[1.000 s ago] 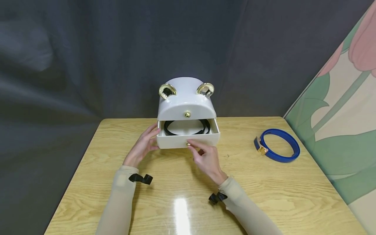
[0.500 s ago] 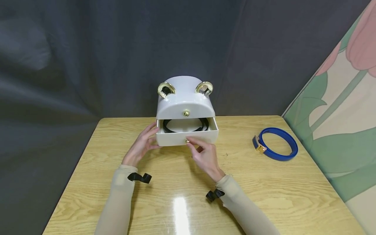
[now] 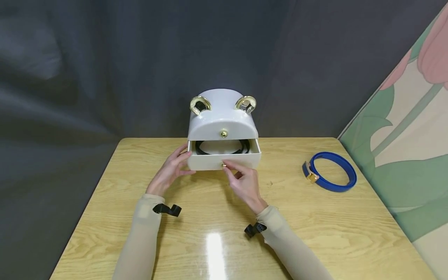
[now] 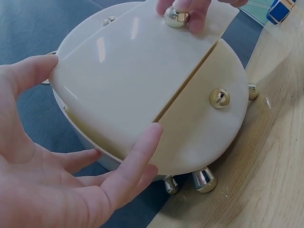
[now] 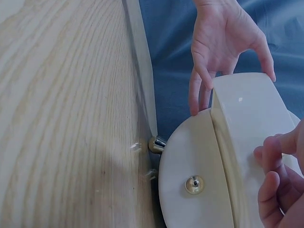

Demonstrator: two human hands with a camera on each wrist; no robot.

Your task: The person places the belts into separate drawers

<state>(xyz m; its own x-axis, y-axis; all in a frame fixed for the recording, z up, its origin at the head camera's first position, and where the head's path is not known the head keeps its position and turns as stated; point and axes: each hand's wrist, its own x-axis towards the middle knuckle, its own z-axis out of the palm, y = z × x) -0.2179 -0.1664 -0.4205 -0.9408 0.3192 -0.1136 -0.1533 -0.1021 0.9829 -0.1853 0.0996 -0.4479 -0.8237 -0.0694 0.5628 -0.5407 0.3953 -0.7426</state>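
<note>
A glossy white box (image 3: 223, 103) with two gold ring ears stands at the table's back. Its drawer (image 3: 206, 162) is partly pulled out, and a coiled black belt (image 3: 198, 147) lies inside. My right hand (image 3: 245, 184) pinches the small gold knob (image 3: 224, 165) of that drawer between thumb and fingertips. At the drawer's left side, my left hand (image 3: 167, 173) touches the box with spread, fairly straight fingers. In the left wrist view, its thumb meets one corner of the drawer front, and a fingertip rests near the seam by the lower panel (image 4: 199, 123).
A coiled blue belt (image 3: 336, 186) with a gold buckle (image 3: 312, 178) lies right on the wooden table (image 3: 189, 241). Behind the table hangs a dark curtain (image 3: 154, 70). A flower-patterned panel (image 3: 402, 155) stands along the right side. Short metal feet (image 4: 204, 179) support the box.
The drawer has slid slightly inward, with my right hand moving along on its knob. Less of the black belt shows. My left hand stays at the drawer's side.
</note>
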